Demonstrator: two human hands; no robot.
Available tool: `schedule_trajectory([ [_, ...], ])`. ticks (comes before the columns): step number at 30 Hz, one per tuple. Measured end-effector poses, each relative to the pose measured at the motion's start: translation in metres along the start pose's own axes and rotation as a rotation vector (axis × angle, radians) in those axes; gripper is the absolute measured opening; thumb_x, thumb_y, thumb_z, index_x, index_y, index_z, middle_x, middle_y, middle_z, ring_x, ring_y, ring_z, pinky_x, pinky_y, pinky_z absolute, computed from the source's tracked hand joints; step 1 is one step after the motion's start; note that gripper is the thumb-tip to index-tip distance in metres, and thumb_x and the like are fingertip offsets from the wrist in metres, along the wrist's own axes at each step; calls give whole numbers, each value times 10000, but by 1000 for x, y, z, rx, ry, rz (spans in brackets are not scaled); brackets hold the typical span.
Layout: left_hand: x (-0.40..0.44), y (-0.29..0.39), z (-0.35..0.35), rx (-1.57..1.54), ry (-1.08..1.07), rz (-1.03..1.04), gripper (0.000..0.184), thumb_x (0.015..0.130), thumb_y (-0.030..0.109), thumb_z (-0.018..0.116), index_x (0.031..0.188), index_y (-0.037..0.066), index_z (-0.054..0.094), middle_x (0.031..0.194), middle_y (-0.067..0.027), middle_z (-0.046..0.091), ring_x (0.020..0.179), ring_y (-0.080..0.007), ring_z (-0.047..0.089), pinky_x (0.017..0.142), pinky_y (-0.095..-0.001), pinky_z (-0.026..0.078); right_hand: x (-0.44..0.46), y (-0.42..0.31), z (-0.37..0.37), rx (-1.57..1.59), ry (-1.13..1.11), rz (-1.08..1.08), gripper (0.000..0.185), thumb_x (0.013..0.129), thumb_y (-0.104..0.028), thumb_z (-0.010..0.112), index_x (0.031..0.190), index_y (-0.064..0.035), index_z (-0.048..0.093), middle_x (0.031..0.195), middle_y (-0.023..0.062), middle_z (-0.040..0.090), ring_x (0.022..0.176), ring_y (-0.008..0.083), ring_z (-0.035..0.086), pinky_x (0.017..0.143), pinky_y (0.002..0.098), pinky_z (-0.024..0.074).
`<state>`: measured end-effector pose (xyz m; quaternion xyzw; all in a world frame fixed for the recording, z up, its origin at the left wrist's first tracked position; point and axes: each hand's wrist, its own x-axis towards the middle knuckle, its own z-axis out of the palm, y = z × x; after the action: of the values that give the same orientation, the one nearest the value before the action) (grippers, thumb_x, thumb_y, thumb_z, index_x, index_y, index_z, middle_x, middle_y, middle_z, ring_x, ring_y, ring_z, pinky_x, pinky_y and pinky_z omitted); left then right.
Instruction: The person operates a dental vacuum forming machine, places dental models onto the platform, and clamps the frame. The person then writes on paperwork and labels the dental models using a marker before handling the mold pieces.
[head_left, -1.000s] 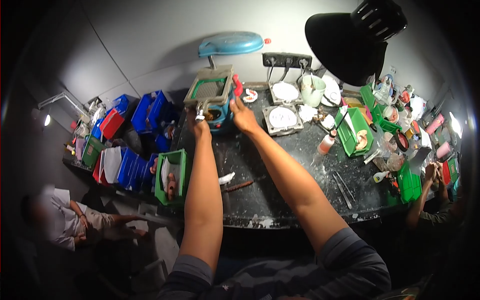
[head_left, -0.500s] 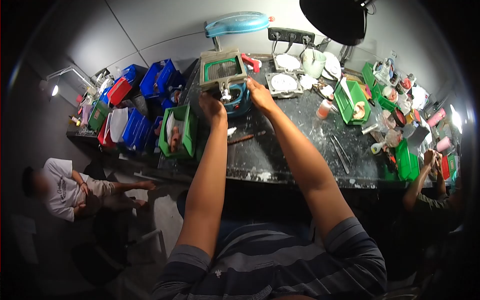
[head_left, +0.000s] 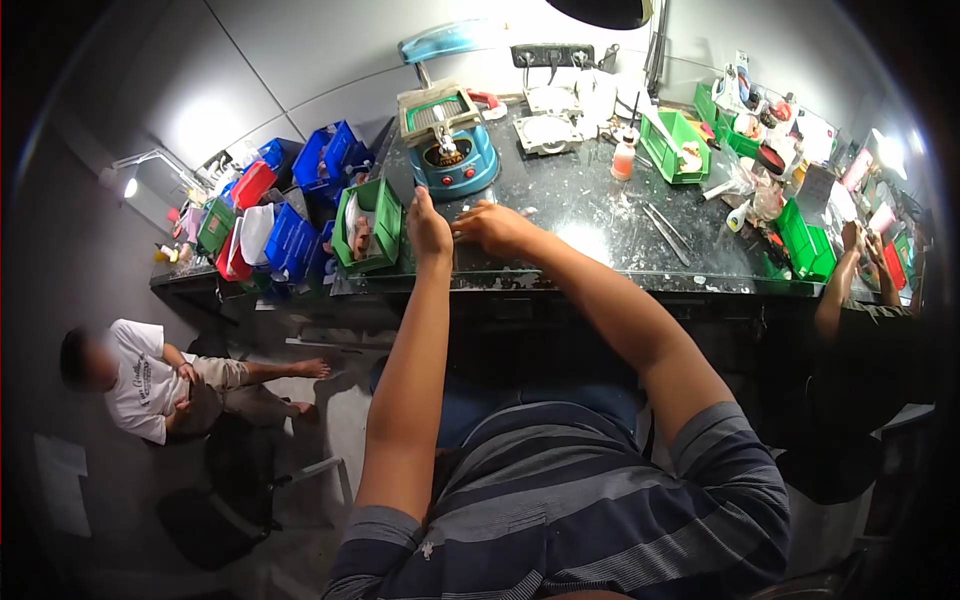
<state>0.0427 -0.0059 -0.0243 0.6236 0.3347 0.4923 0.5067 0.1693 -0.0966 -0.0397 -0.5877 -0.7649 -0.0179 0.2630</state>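
The blue machine (head_left: pixel 468 172) with a metal frame on top stands on the dark worktop, apart from both hands. In front of it, my left hand (head_left: pixel 430 228) is raised beside the green bin, palm turned inward and fingers pointing up, with nothing visible in it. My right hand (head_left: pixel 495 229) is low over the worktop near the machine's base, its fingers curled toward my left hand. Whatever lies under or between those fingers is hidden. A green bin (head_left: pixel 383 198) holding a pinkish piece is just left of my left hand.
Tweezers (head_left: pixel 668 236) lie on the worktop (head_left: pixel 580 200) to the right. Behind them stand a pink bottle (head_left: pixel 623 160) and another green bin (head_left: pixel 662 150). Blue bins (head_left: pixel 290 240) crowd the left. One person (head_left: pixel 150 375) sits at left; another's hands (head_left: pixel 862 242) show at right.
Both hands have let go of the machine and come back toward the worktop's front edge. My right hand now has curled fingers. The view has tilted down, so the bench appears higher.
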Motion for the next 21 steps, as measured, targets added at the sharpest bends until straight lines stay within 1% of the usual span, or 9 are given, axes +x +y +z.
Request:
schedule_trajectory([
  [1, -6, 7, -3, -3, 5, 10, 691, 1069, 486, 357, 1356, -113, 544, 1416, -284, 553, 1339, -333, 523, 1122, -379, 358, -3, 8, -8, 149, -28, 26, 345, 862, -146, 692, 1202, -100, 730, 1242, 108, 704, 1091, 337, 614, 1014, 408, 459],
  [5, -21, 22, -10, 148, -125, 2, 426, 1019, 340, 538, 1018, -49, 711, 976, -149, 752, 965, -220, 698, 869, -333, 505, -47, 44, -38, 88, 33, 403, 454, 777, 33, 716, 1211, -99, 729, 1169, 170, 715, 1088, 351, 659, 988, 405, 525],
  [8, -32, 26, -8, 295, -151, 365, 268, 922, 230, 665, 937, -35, 709, 972, -160, 742, 988, -290, 699, 916, -380, 515, -78, 76, -62, -21, 68, 395, 465, 776, 85, 617, 1212, -45, 711, 1201, 162, 712, 1153, 339, 650, 1014, 399, 512],
  [9, -33, 30, -13, 294, -147, 367, 268, 922, 230, 665, 937, -35, 709, 972, -160, 742, 988, -290, 699, 916, -380, 515, -89, 86, -66, -94, 111, 369, 435, 802, 51, 632, 1222, -40, 701, 1235, 164, 697, 1186, 334, 629, 1037, 400, 494],
  [11, -31, 44, -28, 298, -22, 710, 183, 890, 147, 662, 966, -11, 715, 1011, -164, 727, 992, -320, 689, 953, -418, 505, -96, 88, -67, -165, 159, 340, 408, 829, 17, 646, 1231, -34, 691, 1268, 165, 682, 1219, 330, 607, 1060, 401, 475],
  [15, 6, 34, -91, 559, 511, 903, 308, 856, 106, 656, 1143, -5, 643, 1106, -186, 669, 1153, -403, 590, 1064, -486, 416, -102, 59, -67, -232, 293, 352, 410, 862, -88, 691, 1266, -35, 649, 1345, 170, 625, 1279, 335, 542, 1097, 421, 429],
  [16, 13, 23, -106, 677, 592, 746, 372, 876, 137, 654, 1206, -32, 620, 1197, -229, 658, 1177, -431, 588, 1060, -492, 420, -100, 49, -66, -173, 272, 339, 428, 860, -107, 703, 1277, -37, 636, 1355, 170, 612, 1285, 340, 531, 1102, 429, 421],
  [18, 35, -11, -141, 673, 396, 273, 410, 897, 144, 645, 1253, -56, 612, 1236, -265, 657, 1159, -437, 615, 1029, -480, 449, -91, 23, -62, -80, 351, 276, 362, 864, -129, 707, 1207, -19, 664, 1266, 170, 655, 1228, 346, 564, 1076, 432, 442],
  [21, 20, -7, -152, 689, 192, 227, 419, 911, 144, 632, 1280, -55, 615, 1213, -291, 665, 1117, -427, 648, 973, -458, 492, -67, -12, -54, 72, 350, 274, 321, 880, -180, 719, 1158, -23, 687, 1168, 173, 695, 1157, 349, 603, 1025, 430, 474],
])
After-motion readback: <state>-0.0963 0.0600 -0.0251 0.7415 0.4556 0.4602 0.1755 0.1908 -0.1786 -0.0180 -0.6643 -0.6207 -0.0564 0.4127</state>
